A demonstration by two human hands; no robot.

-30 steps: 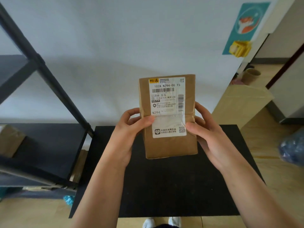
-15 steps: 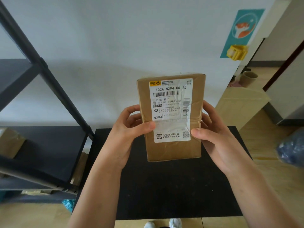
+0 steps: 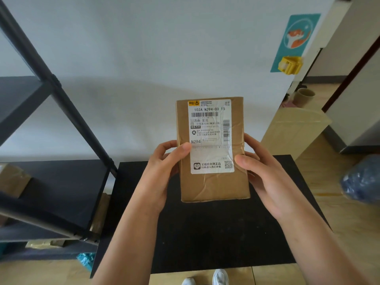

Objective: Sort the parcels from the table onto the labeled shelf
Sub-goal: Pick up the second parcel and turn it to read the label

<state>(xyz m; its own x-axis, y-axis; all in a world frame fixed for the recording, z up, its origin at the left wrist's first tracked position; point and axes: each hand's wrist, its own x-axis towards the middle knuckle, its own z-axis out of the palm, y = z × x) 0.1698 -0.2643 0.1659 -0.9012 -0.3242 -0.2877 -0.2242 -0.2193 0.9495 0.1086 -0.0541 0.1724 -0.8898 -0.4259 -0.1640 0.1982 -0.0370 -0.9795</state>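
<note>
I hold a brown cardboard parcel (image 3: 213, 186) upright in front of me, its white shipping label (image 3: 211, 136) facing me. My left hand (image 3: 162, 173) grips its left edge with the thumb on the front. On the other side, my right hand (image 3: 265, 177) clasps the right edge, thumb laid over the label's lower corner. The parcel hangs above the black table (image 3: 205, 239). The black metal shelf (image 3: 61, 182) stands to the left, with another brown parcel (image 3: 12, 179) on one of its boards.
A white wall rises behind the table. A light wooden board (image 3: 296, 128) leans at the right, with a cardboard tube (image 3: 304, 96) behind it. A blue bag (image 3: 362, 179) lies on the wooden floor at far right. More cardboard (image 3: 100, 214) sits low beside the shelf.
The parcel has stayed upright in both hands and shifted slightly, sitting a bit closer and more central; my grip on it is unchanged.
</note>
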